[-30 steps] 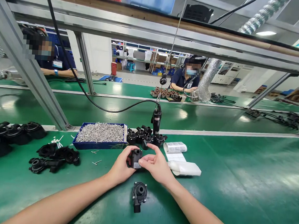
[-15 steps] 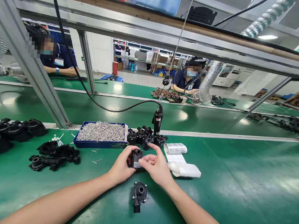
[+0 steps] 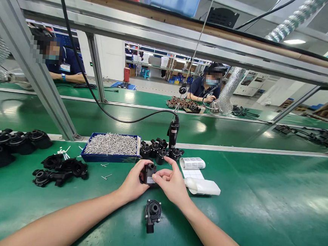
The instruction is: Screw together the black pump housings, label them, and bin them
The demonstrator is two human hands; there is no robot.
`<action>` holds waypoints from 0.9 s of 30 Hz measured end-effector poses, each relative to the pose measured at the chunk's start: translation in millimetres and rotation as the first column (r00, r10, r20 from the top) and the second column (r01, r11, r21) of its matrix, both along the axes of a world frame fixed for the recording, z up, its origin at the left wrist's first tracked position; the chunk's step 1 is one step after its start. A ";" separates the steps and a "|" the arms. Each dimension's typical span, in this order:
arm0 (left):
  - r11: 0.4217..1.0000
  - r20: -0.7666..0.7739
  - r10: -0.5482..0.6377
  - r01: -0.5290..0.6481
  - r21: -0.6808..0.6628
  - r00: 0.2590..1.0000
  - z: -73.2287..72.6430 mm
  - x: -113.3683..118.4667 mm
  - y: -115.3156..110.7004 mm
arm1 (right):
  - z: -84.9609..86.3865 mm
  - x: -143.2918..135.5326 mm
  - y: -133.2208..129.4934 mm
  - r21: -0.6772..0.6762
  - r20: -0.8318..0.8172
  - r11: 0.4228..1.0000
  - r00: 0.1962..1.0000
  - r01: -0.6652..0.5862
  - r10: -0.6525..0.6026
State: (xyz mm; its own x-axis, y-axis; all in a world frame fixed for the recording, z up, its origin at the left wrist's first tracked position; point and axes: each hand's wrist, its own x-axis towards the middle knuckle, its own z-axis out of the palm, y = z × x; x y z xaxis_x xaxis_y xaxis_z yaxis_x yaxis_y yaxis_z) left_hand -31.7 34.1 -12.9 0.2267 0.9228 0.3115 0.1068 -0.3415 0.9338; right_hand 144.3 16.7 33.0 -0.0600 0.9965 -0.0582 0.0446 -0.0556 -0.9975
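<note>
A small black pump (image 3: 150, 169) is held above the green bench, with a pale label (image 3: 150, 180) on the side facing me. My left hand (image 3: 135, 178) is closed around its left side. The thumb of my right hand (image 3: 173, 182) presses at the label's right edge; its index finger points outward and the other fingers are curled by the pump. Another black pump (image 3: 153, 212) with screws at its corners lies on the bench nearer to me. A partly unrolled strip of labels (image 3: 195, 174) lies just right of my right hand.
Behind my hands stand a blue tray of screws (image 3: 108, 158), several assembled pumps (image 3: 153, 148) and a hanging electric screwdriver (image 3: 173, 133). Black covers (image 3: 60, 170), loose screws (image 3: 106, 177) and larger black housings (image 3: 15, 141) lie left. Two co-workers sit across the bench beyond a metal frame (image 3: 49, 68).
Both my hands and the held pump stay practically in place. The whole view shifts very slightly. Across the bench, the right co-worker's hand has risen a little.
</note>
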 end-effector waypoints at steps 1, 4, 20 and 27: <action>1.000 0.001 0.003 -0.003 0.001 1.000 0.0 0.1 0.1 | 0.3 -0.7 -1.3 0.019 0.022 1.000 1.000 0.001 -0.002; 1.000 0.019 0.004 -0.004 -0.002 1.000 0.0 0.8 0.2 | 0.2 -2.1 -5.1 0.128 0.127 0.992 0.992 -0.005 -0.011; 0.948 -0.118 -0.146 0.173 0.267 0.982 4.8 -7.9 0.1 | -13.6 -7.2 7.6 0.233 0.652 0.957 0.758 -0.174 -0.021; 0.967 0.030 -0.234 0.230 0.111 0.972 13.1 -17.6 4.8 | -6.6 30.0 15.3 0.261 0.726 0.794 0.653 -0.549 0.214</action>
State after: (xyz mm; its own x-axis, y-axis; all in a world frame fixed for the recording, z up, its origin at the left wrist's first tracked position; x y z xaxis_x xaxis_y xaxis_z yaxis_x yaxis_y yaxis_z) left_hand -49.3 38.9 0.2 0.4153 0.8076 0.4188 -0.0258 -0.4497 0.8928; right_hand 174.4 32.0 26.4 -0.5563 0.8115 0.1792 0.5792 0.5332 -0.6166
